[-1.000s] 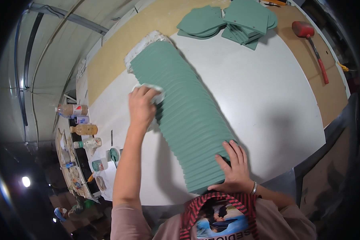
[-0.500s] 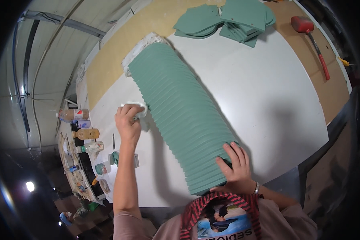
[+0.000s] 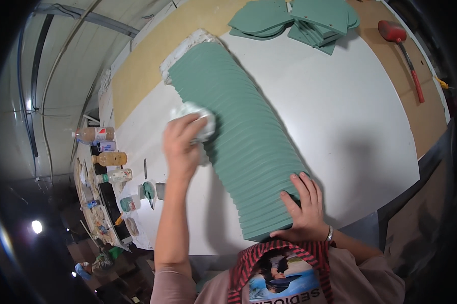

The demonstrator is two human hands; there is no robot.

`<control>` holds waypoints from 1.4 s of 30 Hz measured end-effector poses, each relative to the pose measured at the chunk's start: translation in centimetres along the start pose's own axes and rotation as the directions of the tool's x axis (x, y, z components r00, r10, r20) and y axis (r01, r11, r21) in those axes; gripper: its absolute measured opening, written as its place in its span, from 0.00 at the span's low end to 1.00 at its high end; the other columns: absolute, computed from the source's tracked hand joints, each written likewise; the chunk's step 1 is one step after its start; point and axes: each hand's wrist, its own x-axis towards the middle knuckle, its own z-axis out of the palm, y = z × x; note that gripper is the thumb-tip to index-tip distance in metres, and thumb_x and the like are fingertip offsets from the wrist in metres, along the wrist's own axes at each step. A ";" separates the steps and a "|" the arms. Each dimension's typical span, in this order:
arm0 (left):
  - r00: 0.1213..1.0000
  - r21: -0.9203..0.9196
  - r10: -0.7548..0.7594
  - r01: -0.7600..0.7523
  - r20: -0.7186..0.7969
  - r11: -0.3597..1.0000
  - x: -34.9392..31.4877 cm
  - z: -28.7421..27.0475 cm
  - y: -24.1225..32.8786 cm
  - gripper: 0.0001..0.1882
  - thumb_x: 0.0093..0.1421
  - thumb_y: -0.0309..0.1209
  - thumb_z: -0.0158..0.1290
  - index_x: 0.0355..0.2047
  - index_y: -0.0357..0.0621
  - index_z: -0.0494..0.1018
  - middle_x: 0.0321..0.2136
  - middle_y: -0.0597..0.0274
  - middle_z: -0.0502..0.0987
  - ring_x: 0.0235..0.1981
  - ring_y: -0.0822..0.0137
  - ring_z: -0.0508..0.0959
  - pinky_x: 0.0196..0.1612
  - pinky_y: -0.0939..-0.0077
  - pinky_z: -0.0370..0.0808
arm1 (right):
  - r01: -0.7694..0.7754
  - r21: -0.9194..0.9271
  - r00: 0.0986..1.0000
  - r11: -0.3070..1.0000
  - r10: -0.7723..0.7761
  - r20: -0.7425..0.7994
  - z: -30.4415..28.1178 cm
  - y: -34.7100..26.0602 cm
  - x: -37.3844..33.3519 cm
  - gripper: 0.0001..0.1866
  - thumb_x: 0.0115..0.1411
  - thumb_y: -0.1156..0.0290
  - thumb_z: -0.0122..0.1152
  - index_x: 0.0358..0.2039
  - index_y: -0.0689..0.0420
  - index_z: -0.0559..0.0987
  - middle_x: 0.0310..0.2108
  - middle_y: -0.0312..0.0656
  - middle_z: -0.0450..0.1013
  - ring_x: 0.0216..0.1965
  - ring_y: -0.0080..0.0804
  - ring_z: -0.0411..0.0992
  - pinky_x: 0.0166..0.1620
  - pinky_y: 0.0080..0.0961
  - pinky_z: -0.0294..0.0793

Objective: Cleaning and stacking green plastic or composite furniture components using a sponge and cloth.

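A long green ribbed piece [image 3: 243, 131], with closely set ridges across it, lies slanting over the white table. My left hand [image 3: 182, 147] is closed on a crumpled white cloth [image 3: 203, 124] and presses it to the piece's left edge, upper half. Both are blurred by motion. My right hand [image 3: 308, 207] lies with fingers spread on the near right corner of the piece. More white crumpled material [image 3: 188, 48] shows at the far end, partly under the piece.
Flat green panels [image 3: 299, 23] are stacked at the far side. A red-headed mallet [image 3: 401, 45] lies on a brown board [image 3: 380, 55] at the right. Several bottles [image 3: 109, 159] and a spatula with green paste [image 3: 148, 191] are at the left of the white table [image 3: 350, 126].
My left hand has moved right with the cloth, from beside the piece onto its left edge. My right hand stays on the near corner. The view has shifted slightly.
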 end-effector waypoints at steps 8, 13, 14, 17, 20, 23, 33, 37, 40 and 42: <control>0.936 -0.001 -0.269 0.276 0.226 0.961 -7.8 -2.7 -4.4 0.23 0.38 0.12 0.47 0.34 0.43 0.82 0.44 0.60 0.81 0.48 0.55 0.76 0.50 0.65 0.74 | 0.011 0.028 1.000 1.000 -0.011 -0.009 -0.1 0.5 -0.2 0.47 0.55 0.27 0.53 0.57 0.58 0.72 0.66 0.63 0.57 0.67 0.63 0.55 0.64 0.63 0.52; 0.992 -0.061 -0.114 0.117 0.048 0.991 -2.7 -0.3 0.8 0.21 0.38 0.12 0.48 0.32 0.43 0.81 0.41 0.61 0.81 0.46 0.55 0.75 0.48 0.65 0.74 | 0.015 -0.025 0.999 1.000 -0.016 -0.030 0.1 0.6 -0.2 0.49 0.52 0.26 0.56 0.58 0.57 0.71 0.66 0.62 0.57 0.68 0.63 0.54 0.64 0.63 0.53; 0.986 -0.036 -0.096 0.102 0.135 0.994 -2.7 0.8 1.4 0.22 0.37 0.11 0.46 0.33 0.41 0.80 0.41 0.61 0.80 0.48 0.54 0.74 0.51 0.66 0.73 | 0.028 -0.020 0.999 0.999 -0.028 -0.028 -0.1 0.5 -0.3 0.49 0.52 0.26 0.56 0.58 0.57 0.71 0.66 0.62 0.57 0.68 0.63 0.54 0.64 0.63 0.53; 0.983 -0.028 -0.143 0.147 0.116 0.989 -4.2 0.3 -0.6 0.21 0.37 0.11 0.46 0.31 0.41 0.80 0.39 0.60 0.80 0.46 0.53 0.75 0.49 0.66 0.74 | 0.023 -0.009 1.000 1.000 -0.023 -0.019 0.0 0.7 -0.1 0.48 0.54 0.26 0.54 0.58 0.57 0.71 0.66 0.62 0.57 0.68 0.63 0.54 0.64 0.63 0.52; 0.940 0.217 -0.301 0.264 0.161 0.940 -6.0 -1.6 -3.9 0.19 0.39 0.12 0.48 0.29 0.43 0.80 0.34 0.64 0.81 0.42 0.56 0.76 0.45 0.67 0.74 | 0.016 0.013 1.000 1.000 -0.015 -0.013 -0.1 0.6 0.0 0.48 0.55 0.27 0.54 0.59 0.58 0.71 0.66 0.62 0.56 0.68 0.64 0.54 0.64 0.63 0.52; 0.937 0.080 -0.347 0.350 -0.044 0.933 -5.0 -2.6 -6.0 0.18 0.40 0.12 0.47 0.28 0.43 0.81 0.32 0.62 0.81 0.39 0.56 0.77 0.43 0.66 0.74 | 0.016 0.000 1.000 1.000 -0.016 -0.013 0.0 0.2 0.1 0.48 0.53 0.27 0.56 0.56 0.59 0.73 0.66 0.63 0.57 0.68 0.64 0.53 0.64 0.64 0.52; 0.995 0.032 0.093 -0.093 0.024 0.995 13.4 6.3 -4.5 0.26 0.45 0.17 0.53 0.46 0.48 0.80 0.52 0.57 0.78 0.53 0.50 0.74 0.57 0.60 0.71 | -0.040 0.039 0.999 0.998 0.041 -0.019 -0.5 -0.5 0.4 0.33 0.54 0.44 0.66 0.52 0.56 0.76 0.63 0.61 0.62 0.65 0.62 0.59 0.62 0.61 0.58; 0.996 -0.020 -0.090 0.090 0.001 0.996 7.5 7.3 -8.8 0.27 0.46 0.15 0.51 0.45 0.51 0.81 0.53 0.64 0.78 0.51 0.52 0.74 0.59 0.61 0.70 | -0.027 -0.143 0.996 0.989 0.015 -0.090 1.3 0.9 -0.7 0.20 0.57 0.68 0.55 0.52 0.49 0.75 0.62 0.58 0.66 0.62 0.59 0.64 0.61 0.57 0.63; 0.949 0.011 -0.312 0.311 0.038 0.950 1.5 3.1 -15.8 0.25 0.45 0.13 0.48 0.41 0.47 0.82 0.50 0.60 0.79 0.50 0.52 0.76 0.57 0.64 0.72 | 0.008 -0.176 0.997 0.984 -0.022 -0.077 1.7 1.3 -0.7 0.22 0.57 0.67 0.56 0.54 0.48 0.73 0.62 0.57 0.66 0.62 0.59 0.64 0.61 0.57 0.63; 0.902 0.010 -0.430 0.430 0.030 0.903 0.2 0.5 -17.3 0.23 0.45 0.13 0.48 0.39 0.45 0.83 0.47 0.56 0.80 0.49 0.52 0.77 0.54 0.63 0.74 | 0.002 -0.165 0.995 0.986 -0.019 -0.102 1.5 1.5 -0.8 0.23 0.57 0.67 0.56 0.55 0.48 0.72 0.62 0.57 0.65 0.63 0.59 0.63 0.60 0.58 0.62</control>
